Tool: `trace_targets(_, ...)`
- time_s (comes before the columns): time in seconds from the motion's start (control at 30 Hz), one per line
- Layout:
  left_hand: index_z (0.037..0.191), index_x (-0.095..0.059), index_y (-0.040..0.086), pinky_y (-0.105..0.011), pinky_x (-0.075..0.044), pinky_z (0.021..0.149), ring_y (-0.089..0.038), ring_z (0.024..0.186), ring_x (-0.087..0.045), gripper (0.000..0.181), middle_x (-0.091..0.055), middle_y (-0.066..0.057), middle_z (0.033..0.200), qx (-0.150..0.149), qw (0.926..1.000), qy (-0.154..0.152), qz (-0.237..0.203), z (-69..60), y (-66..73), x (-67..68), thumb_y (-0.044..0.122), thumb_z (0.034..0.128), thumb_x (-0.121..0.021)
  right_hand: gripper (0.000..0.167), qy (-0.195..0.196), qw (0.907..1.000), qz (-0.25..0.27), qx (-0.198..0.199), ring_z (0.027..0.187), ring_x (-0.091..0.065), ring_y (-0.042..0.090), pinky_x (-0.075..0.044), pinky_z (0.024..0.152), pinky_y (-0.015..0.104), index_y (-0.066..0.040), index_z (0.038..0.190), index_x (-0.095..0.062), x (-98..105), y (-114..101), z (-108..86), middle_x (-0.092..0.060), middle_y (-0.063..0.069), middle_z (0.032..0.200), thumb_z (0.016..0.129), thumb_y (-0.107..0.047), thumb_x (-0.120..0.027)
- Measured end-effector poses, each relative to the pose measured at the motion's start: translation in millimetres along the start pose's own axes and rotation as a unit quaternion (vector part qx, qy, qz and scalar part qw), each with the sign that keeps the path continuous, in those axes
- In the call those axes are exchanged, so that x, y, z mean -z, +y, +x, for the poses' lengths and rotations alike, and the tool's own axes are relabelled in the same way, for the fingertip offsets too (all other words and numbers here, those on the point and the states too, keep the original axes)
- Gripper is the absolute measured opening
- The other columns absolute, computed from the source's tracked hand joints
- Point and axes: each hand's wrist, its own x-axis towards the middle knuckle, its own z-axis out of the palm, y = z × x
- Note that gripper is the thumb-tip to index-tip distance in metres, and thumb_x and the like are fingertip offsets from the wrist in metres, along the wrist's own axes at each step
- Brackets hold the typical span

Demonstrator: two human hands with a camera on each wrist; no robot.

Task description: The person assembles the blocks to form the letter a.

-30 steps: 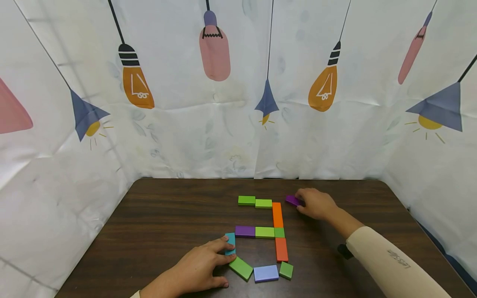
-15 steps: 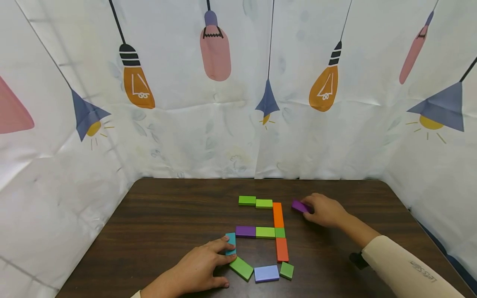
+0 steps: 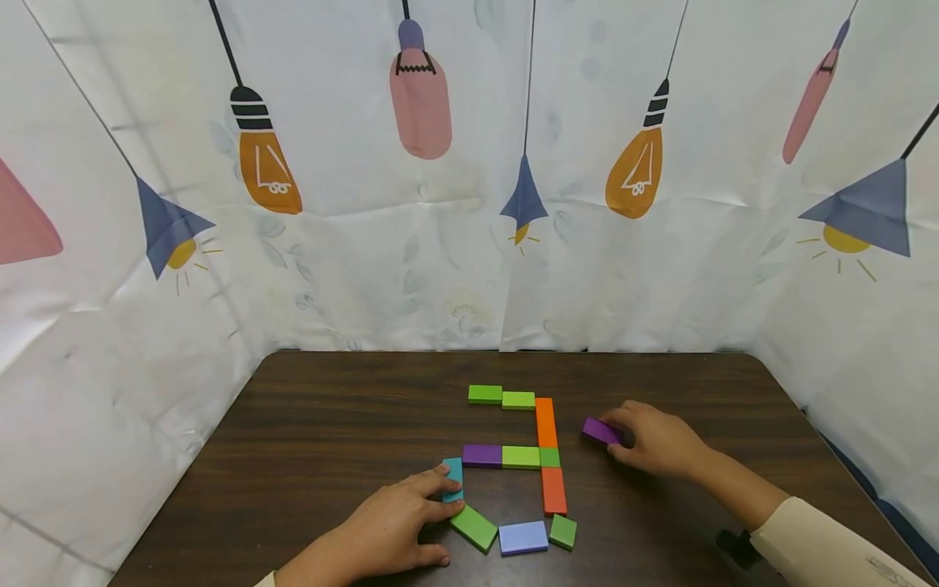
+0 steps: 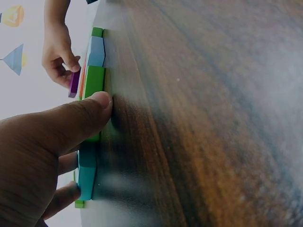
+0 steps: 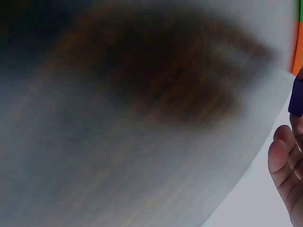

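My right hand (image 3: 660, 440) pinches a purple block (image 3: 600, 430) to the right of a row of coloured blocks; in the right wrist view only an edge of this purple block (image 5: 296, 98) shows. With its fingertips my left hand (image 3: 396, 518) touches the teal block (image 3: 451, 470) and a corner of the slanted green block (image 3: 475, 528), its thumb spread apart. Between the hands lie a flat purple block (image 3: 482, 456), a light green block (image 3: 521, 457), a small green square (image 3: 549, 457), an orange block (image 3: 546, 422) and a red-orange block (image 3: 553, 491).
A pale blue block (image 3: 523, 538) and a tilted green square (image 3: 562, 531) lie along the near side. Two light green blocks, one of them the left block (image 3: 485, 395), lie farther back. A white patterned curtain (image 3: 352, 277) stands behind the brown table (image 3: 330, 416).
My right hand has moved nearer and to the right, carrying the purple block with it. The left hand and the laid-out blocks have stayed in place.
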Motion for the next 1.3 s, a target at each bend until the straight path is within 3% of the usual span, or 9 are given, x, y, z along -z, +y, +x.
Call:
trace_targets(0.63, 0.137, -0.069, 0.017, -0.046, -0.058, 0.089, -0.033, 0.139, -0.049, 0.063, -0.058, 0.000, 0.143, -0.009, 0.9999, -0.005, -0.004, 0.5, -1.7, 1.3, 0.053, 0.0862, -0.079, 0.038, 0.005, 0.9992, 0.021, 0.033, 0.083, -0.055, 0.000, -0.052, 0.066, 0.027, -0.017, 0.120, -0.073, -2.0, -17.5, -36.6, -0.063, -0.012, 0.106, 0.087, -0.034, -0.081)
trace_targets(1.1, 0.136, -0.069, 0.016, -0.045, -0.057, 0.091, -0.032, 0.139, -0.049, 0.062, -0.058, 0.000, 0.143, -0.007, 1.0000, -0.003, -0.005, 0.7, -1.0, 2.7, 0.052, 0.0863, -0.080, 0.038, -0.002, 0.9982, 0.023, 0.055, 0.092, -0.060, 0.003, -0.057, 0.073, 0.033, -0.019, 0.118, -0.072, -4.9, -26.7, -50.0, -0.064, -0.012, 0.109, 0.087, -0.038, -0.081)
trace_targets(1.3, 0.136, -0.069, 0.017, -0.045, -0.057, 0.091, -0.032, 0.139, -0.049, 0.062, -0.058, 0.000, 0.143, -0.009, 0.9999, -0.003, -0.005, 0.8, -1.5, 1.9, 0.053, 0.0867, -0.079, 0.037, -0.011, 0.9976, 0.031, 0.060, 0.089, -0.056, 0.001, -0.055, 0.070, 0.031, -0.022, 0.117, -0.072, -5.0, -30.3, -53.2, -0.062, -0.014, 0.107, 0.086, -0.039, -0.081)
